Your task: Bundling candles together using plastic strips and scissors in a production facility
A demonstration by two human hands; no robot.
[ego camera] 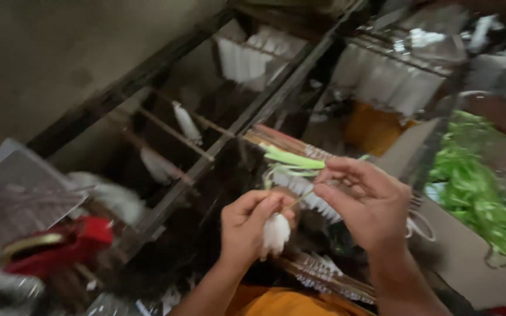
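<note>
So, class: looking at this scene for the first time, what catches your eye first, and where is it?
At centre, the left hand pinches a white bud-shaped piece on a thin stick, and the right hand meets it from the right. A heap of bright green strips lies at far right, and a red object at lower left.

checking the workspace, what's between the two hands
In the head view a thin stick spans the gap between the left hand, which pinches a white tuft, and the right hand. Behind it lie pale green strips.
</note>
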